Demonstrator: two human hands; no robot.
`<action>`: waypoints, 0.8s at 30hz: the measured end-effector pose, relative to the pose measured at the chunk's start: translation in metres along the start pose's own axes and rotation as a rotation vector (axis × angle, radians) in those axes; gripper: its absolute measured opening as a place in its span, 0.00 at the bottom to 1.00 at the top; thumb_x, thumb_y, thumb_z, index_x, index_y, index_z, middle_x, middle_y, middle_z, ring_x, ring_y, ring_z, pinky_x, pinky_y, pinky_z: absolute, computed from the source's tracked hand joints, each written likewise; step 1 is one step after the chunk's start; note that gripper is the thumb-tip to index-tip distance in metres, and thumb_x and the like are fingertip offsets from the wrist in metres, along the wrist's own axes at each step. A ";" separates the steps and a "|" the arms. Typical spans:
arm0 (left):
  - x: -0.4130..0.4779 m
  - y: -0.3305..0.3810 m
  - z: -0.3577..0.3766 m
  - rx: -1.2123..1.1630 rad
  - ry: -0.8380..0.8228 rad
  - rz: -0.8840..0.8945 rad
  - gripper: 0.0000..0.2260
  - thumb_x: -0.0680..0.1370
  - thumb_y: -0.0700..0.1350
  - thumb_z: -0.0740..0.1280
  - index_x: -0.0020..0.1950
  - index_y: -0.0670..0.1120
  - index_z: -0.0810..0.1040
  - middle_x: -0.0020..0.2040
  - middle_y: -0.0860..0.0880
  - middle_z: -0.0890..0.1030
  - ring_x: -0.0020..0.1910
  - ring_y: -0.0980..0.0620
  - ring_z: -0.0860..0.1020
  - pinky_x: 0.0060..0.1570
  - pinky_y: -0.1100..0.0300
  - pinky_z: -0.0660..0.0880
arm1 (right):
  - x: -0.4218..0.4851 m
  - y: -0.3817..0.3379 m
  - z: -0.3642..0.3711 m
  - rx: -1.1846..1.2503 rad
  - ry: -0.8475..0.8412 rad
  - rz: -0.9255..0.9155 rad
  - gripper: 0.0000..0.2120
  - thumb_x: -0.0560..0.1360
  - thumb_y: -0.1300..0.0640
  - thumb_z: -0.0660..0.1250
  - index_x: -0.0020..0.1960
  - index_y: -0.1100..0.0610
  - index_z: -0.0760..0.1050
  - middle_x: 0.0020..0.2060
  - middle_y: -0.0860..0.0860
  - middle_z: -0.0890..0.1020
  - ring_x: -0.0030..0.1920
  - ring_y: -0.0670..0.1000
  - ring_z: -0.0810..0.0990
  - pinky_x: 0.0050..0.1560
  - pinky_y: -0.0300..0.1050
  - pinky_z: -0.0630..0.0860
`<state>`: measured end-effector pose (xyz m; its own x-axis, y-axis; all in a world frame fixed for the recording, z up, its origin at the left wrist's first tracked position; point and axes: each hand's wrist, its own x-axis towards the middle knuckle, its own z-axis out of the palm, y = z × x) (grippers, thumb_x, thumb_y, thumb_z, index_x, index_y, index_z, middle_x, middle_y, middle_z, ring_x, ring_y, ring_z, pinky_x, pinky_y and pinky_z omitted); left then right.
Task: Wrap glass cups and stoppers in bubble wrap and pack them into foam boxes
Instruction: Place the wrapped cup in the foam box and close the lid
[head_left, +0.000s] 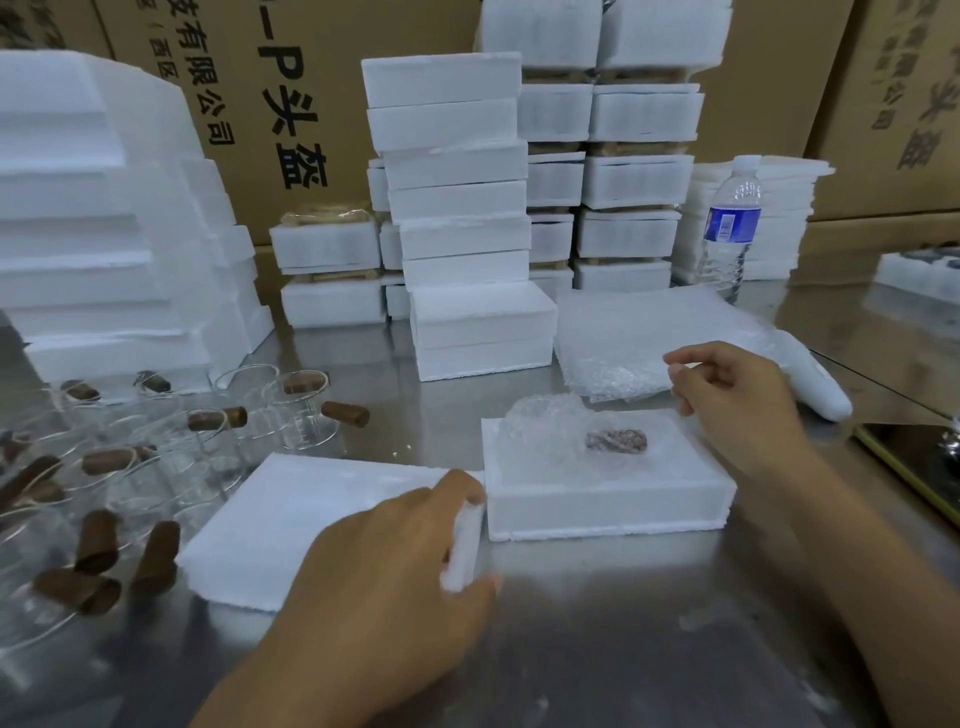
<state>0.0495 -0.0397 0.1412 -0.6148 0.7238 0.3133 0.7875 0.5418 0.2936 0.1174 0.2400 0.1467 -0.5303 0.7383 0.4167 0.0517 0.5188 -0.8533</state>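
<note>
A bubble-wrapped cup (545, 421) and wrapped stopper (616, 440) lie in the open foam box (608, 506); only closing seems left for it. Left of the box, the left grip (395, 561) clasps the lid (311, 509); over its right side the right grip (727, 395) hangs slack, empty. Farther left, bare cups (301, 410) await wrapping.
</note>
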 end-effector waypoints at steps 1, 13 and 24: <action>-0.001 0.003 0.003 0.009 0.028 -0.006 0.15 0.72 0.60 0.59 0.56 0.65 0.59 0.41 0.63 0.73 0.42 0.59 0.73 0.38 0.68 0.66 | 0.000 0.003 0.000 -0.016 0.012 -0.004 0.06 0.76 0.61 0.64 0.47 0.53 0.79 0.34 0.54 0.79 0.34 0.50 0.75 0.36 0.41 0.70; -0.005 0.029 -0.069 -0.255 0.580 0.156 0.13 0.70 0.59 0.60 0.54 0.68 0.70 0.44 0.66 0.77 0.41 0.64 0.77 0.27 0.69 0.71 | -0.001 0.012 -0.002 -0.031 0.084 -0.033 0.07 0.76 0.61 0.64 0.46 0.50 0.77 0.31 0.50 0.77 0.34 0.49 0.75 0.34 0.40 0.68; 0.051 0.043 -0.040 -1.943 0.275 0.095 0.16 0.75 0.42 0.65 0.62 0.51 0.71 0.56 0.51 0.83 0.55 0.52 0.81 0.51 0.59 0.79 | -0.011 -0.032 0.002 0.722 -0.144 0.070 0.09 0.81 0.49 0.54 0.49 0.47 0.72 0.40 0.47 0.81 0.38 0.50 0.81 0.40 0.41 0.75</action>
<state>0.0503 0.0029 0.2057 -0.7202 0.5388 0.4370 -0.1746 -0.7504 0.6375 0.1194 0.2142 0.1690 -0.6547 0.6695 0.3508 -0.4536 0.0232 -0.8909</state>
